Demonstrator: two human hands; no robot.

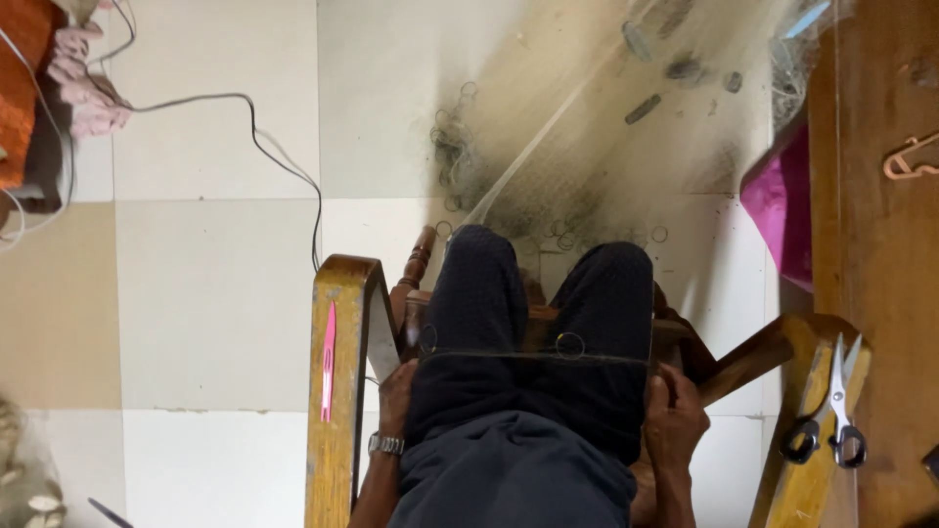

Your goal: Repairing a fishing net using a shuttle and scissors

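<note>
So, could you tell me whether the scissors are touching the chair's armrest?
Touching. The head view shows the scissors lying flat on the wooden armrest beside the right hand, with no gap beneath them.

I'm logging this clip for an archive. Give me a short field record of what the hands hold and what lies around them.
left hand: beside the left thigh, gripping the end of a dark cord
right hand: beside the right thigh, gripping the cord's other end
cord: stretched taut across both legs, small rings on it
fishing net: spread on the tiled floor ahead
pink netting needle: on the left armrest
scissors: on the right armrest
wristwatch: on the left wrist
</note>
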